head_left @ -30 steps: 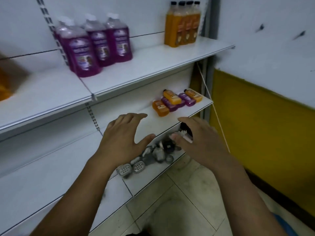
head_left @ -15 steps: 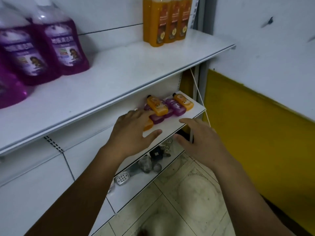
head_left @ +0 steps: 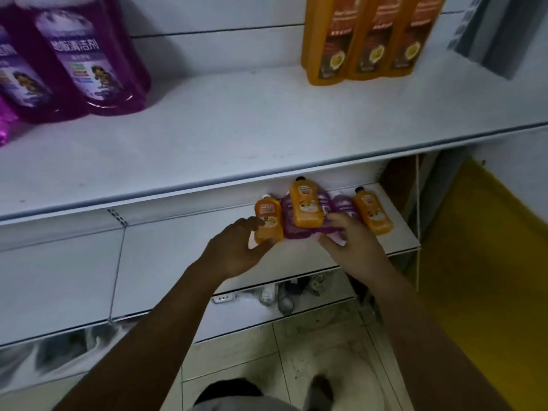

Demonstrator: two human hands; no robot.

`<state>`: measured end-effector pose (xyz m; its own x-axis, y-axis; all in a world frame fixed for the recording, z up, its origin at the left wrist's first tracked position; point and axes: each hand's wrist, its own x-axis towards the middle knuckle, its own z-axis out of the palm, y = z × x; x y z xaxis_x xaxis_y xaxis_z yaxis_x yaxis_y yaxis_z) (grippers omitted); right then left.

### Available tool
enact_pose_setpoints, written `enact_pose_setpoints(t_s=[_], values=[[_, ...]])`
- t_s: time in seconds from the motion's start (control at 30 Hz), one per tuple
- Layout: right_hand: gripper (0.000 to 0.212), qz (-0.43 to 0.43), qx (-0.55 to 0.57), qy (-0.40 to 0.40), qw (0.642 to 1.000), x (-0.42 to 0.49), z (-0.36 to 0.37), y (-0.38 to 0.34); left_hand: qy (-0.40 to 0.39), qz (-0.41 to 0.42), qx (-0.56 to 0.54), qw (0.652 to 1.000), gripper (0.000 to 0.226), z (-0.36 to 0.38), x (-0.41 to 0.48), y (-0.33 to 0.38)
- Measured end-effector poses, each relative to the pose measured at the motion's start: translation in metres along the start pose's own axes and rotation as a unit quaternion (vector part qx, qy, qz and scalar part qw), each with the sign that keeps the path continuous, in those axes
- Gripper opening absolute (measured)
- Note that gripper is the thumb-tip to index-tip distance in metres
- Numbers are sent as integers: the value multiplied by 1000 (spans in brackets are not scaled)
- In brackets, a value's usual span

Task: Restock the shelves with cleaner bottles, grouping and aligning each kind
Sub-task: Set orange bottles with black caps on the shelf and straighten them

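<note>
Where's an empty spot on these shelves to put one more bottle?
Upper shelf: wide bare stretch between the big purple bottles and the tall orange bottles. Middle shelf: bare left of the small orange bottle. Crowded: the heap of small bottles at its right end.
</note>
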<state>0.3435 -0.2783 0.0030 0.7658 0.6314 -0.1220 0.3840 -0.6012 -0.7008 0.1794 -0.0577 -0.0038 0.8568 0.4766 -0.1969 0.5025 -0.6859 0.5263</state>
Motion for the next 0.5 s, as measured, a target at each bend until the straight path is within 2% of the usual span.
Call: enact_pose_setpoints(t_s=[0.1,0.17,0.33,0.43,0.5], values=[[60,23,42,-33,998,31,-6,8,-26,-81,-61,995,61,26,16,-2],[59,43,57,-42,997,50,-2,13,-26,-124,-101,987,60,38,28,-4],[74,63,75,-48,994,100,29,40,-6,-172,-117,978,75,65,78,-17],[93,49,84,-57,994,129,58,63,-10,-200,-182,963,83,82,112,-30],[96,42,77,-52,995,142,73,71,-10,-208,-231,950,84,92,128,-36]])
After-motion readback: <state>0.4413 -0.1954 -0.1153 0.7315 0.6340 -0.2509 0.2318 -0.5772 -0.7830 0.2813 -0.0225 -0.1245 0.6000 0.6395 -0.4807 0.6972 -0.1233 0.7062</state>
